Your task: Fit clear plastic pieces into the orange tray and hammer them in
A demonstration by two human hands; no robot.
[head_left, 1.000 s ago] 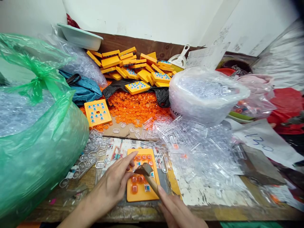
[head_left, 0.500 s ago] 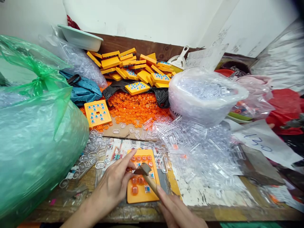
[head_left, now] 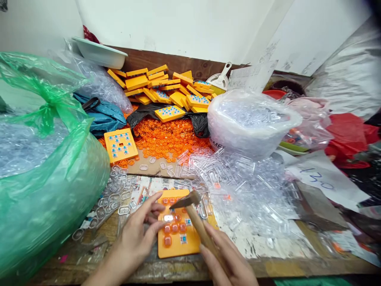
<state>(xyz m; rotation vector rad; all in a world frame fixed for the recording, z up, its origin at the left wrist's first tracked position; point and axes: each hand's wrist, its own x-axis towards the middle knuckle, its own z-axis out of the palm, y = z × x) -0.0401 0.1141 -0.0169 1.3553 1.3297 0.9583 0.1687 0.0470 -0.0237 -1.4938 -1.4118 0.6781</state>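
Pretty cluttered bench here. On the left there's a big green plastic bag [head_left: 44,167] stuffed with small clear plastic pieces, knotted at the top. Right of centre sits a white bowl [head_left: 238,137] lined with clear plastic and heaped with more of the same clear bits, and a lot of them have spilled loose [head_left: 244,186] across the wooden bench [head_left: 268,266] in front of it. Further back a black bag [head_left: 199,123] lies open with a spread of little orange caps [head_left: 166,137] on it, and behind that is a messy stack of yellow boards [head_left: 166,85], plus an empty-looking pale basin [head_left: 98,51] perched on a clear bag. The yellow board being worked on [head_left: 178,234] lies flat near the front edge, long axis running away from the person, with orange caps pressed into its upper half. The left hand [head_left: 139,238] rests on its left edge, fingers loosely spread, fingertips touching the board and a clear cap there. The right hand [head_left: 229,264] is wrapped around the wooden handle of a small hammer [head_left: 193,214]; the handle slants up and to the left from the hand, and the metal head sits crosswise just over the board's top end.
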